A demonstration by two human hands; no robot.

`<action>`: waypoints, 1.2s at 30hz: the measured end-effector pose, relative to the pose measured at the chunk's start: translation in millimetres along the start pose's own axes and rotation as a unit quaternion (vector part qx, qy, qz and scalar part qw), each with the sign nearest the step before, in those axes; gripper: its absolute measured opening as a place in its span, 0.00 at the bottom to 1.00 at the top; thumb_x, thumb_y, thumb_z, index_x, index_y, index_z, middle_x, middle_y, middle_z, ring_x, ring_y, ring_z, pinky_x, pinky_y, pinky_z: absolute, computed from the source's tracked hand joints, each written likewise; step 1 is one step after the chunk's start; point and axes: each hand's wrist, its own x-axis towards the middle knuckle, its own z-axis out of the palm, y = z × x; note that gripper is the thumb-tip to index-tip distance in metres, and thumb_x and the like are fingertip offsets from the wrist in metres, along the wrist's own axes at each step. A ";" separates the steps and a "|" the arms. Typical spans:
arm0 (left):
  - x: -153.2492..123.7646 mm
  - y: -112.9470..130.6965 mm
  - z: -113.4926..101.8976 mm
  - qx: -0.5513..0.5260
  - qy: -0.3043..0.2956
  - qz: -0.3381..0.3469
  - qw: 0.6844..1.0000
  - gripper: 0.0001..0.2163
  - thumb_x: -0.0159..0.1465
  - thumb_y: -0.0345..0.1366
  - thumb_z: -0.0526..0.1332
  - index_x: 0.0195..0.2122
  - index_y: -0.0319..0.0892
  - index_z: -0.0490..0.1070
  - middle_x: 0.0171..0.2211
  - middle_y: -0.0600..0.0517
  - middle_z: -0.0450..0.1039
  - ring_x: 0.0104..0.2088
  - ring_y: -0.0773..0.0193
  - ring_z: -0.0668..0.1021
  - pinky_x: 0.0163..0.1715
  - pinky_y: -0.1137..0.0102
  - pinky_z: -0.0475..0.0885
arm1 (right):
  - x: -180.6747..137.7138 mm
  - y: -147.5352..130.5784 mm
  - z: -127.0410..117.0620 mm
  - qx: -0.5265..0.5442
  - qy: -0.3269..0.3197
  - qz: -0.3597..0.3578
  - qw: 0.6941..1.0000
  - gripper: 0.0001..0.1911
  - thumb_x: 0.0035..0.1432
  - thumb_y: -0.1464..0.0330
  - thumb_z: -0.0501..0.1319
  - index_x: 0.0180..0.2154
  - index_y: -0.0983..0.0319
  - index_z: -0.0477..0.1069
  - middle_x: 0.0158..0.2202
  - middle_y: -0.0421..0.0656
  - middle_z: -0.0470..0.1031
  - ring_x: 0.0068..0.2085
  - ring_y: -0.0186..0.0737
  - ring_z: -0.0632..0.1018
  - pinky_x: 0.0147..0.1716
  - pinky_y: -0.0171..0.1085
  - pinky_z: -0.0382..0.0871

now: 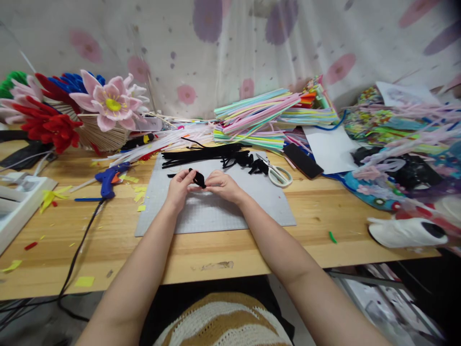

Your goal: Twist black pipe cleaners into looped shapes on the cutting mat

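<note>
Between my two hands is a small looped piece of black pipe cleaner (199, 179), held just above a grey cutting mat (216, 216). The fingers of my left hand (181, 187) pinch its left side. At its lower right end, my right hand (224, 186) grips with thumb and fingertips together. Behind my hands lies a bundle of straight black pipe cleaners (201, 154). Several shaped black pieces (242, 160) sit at its right end, beside scissors (279, 176) with pale handles.
A blue hot glue gun (107, 181) lies at left, its cord running off the front edge. Pipe cleaner flowers (111, 102) stand behind it. Pastel pipe cleaners (259, 110) are piled at the back. At right are a black flat object (303, 161), white paper (329, 149) and a white roll-like object (406, 232).
</note>
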 end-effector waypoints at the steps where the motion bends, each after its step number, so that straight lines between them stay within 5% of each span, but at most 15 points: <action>1: -0.5 -0.5 -0.8 0.015 0.004 0.006 1.000 0.17 0.44 0.47 0.68 0.28 0.38 0.71 0.26 0.53 0.72 0.25 0.68 0.73 0.23 0.73 0.71 | -0.3 0.2 0.3 0.001 -0.003 0.000 1.000 0.06 0.50 0.66 0.64 0.26 0.62 0.75 0.28 0.42 0.73 0.35 0.36 0.70 0.41 0.38 0.63; 7: -1.2 -4.7 2.8 0.073 0.073 0.055 0.993 0.13 0.42 0.41 0.70 0.22 0.40 0.69 0.19 0.57 0.66 0.20 0.72 0.69 0.21 0.75 0.69 | -1.2 -6.5 4.7 -0.004 0.001 0.040 0.999 0.10 0.50 0.62 0.64 0.25 0.62 0.72 0.28 0.41 0.72 0.36 0.36 0.70 0.41 0.37 0.62; 14: -4.0 6.1 -10.8 -0.011 -0.096 -0.031 0.995 0.20 0.46 0.42 0.68 0.40 0.42 0.73 0.33 0.50 0.73 0.28 0.68 0.74 0.22 0.74 0.71 | -1.4 -14.5 -3.1 0.050 0.011 0.078 0.996 0.11 0.57 0.64 0.57 0.28 0.63 0.73 0.28 0.40 0.71 0.34 0.34 0.70 0.39 0.35 0.62; 17: -3.2 5.8 -16.1 0.008 -0.119 -0.020 0.993 0.22 0.47 0.39 0.68 0.45 0.44 0.73 0.42 0.48 0.74 0.32 0.65 0.76 0.24 0.73 0.72 | -1.8 -16.6 -7.2 0.078 -0.012 0.074 0.994 0.13 0.57 0.64 0.56 0.26 0.64 0.72 0.28 0.40 0.70 0.35 0.34 0.69 0.39 0.35 0.62; 25: 2.8 -2.1 -13.4 -0.001 -0.053 0.012 0.999 0.13 0.42 0.40 0.70 0.26 0.39 0.74 0.26 0.51 0.74 0.26 0.65 0.76 0.29 0.67 0.74 | -3.2 -22.6 -4.7 0.149 -0.082 0.058 0.984 0.14 0.57 0.61 0.56 0.31 0.64 0.75 0.30 0.41 0.68 0.35 0.34 0.69 0.40 0.36 0.63; 36: -1.6 -1.7 -3.4 0.035 0.028 0.022 0.999 0.17 0.42 0.43 0.70 0.29 0.37 0.73 0.25 0.53 0.73 0.24 0.67 0.75 0.24 0.69 0.73 | -0.2 -4.3 3.0 -0.007 -0.029 -0.009 1.000 0.12 0.56 0.64 0.58 0.25 0.63 0.73 0.25 0.40 0.68 0.34 0.35 0.68 0.41 0.37 0.61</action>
